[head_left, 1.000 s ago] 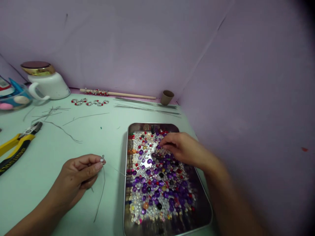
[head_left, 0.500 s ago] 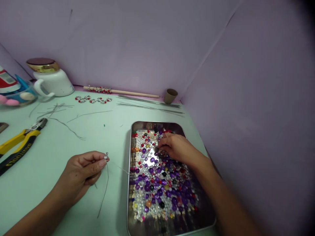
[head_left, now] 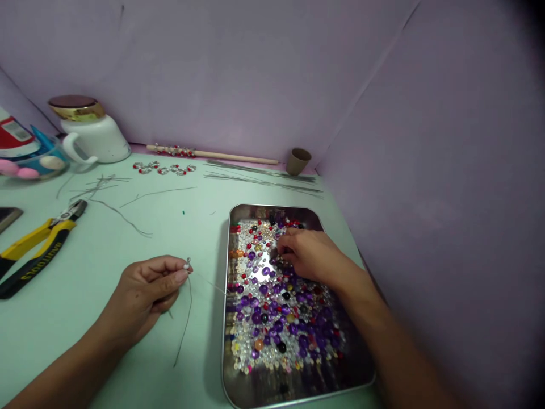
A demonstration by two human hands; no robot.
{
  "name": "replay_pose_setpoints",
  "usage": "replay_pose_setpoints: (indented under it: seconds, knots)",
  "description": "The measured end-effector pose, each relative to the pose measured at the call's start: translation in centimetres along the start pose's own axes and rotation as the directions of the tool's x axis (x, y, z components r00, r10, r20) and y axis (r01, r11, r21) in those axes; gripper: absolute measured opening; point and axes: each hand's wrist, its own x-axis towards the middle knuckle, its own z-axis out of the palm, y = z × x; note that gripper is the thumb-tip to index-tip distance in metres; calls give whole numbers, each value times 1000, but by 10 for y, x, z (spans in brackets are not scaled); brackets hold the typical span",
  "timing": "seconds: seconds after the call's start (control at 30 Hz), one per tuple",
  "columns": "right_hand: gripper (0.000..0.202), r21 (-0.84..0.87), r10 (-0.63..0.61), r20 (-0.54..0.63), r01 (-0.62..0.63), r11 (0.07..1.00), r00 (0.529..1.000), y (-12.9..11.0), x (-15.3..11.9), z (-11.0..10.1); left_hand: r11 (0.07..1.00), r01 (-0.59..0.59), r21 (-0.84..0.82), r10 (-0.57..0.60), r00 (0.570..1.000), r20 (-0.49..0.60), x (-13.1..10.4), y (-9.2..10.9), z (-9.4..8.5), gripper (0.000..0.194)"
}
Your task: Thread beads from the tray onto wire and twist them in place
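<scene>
My left hand (head_left: 147, 295) is closed, pinching a thin wire (head_left: 185, 326) between thumb and forefinger. A small white bead (head_left: 186, 266) and a tiny wire loop show at the fingertips. One wire end hangs down beside the hand, while another runs right to the tray's rim. My right hand (head_left: 313, 255) reaches into the metal tray (head_left: 255, 392), its fingers bent together among the loose beads (head_left: 279, 326). Those beads are purple, clear, red, black and pale. Whatever the right fingertips pinch, if anything, is hidden.
Yellow and black pliers (head_left: 42, 244) lie at left, near cut wires (head_left: 102, 184). Behind are a white mug (head_left: 100, 139), beaded wire pieces (head_left: 164, 168), a wooden stick (head_left: 238, 157), straight wires (head_left: 264, 179) and a brown cup (head_left: 298, 162). Purple walls stand behind and to the right.
The camera view has shifted slightly, moving the whole scene a little up and right. Both hands keep nearly the same places and poses.
</scene>
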Motion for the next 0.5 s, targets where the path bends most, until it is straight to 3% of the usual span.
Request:
replay_pose_setpoints:
  seconds: [0.5]
  knots:
    - [10, 46, 27, 21, -28, 999, 999, 3, 2, 1, 1000, -5, -7, 5, 1000, -9, 0, 0, 1, 16]
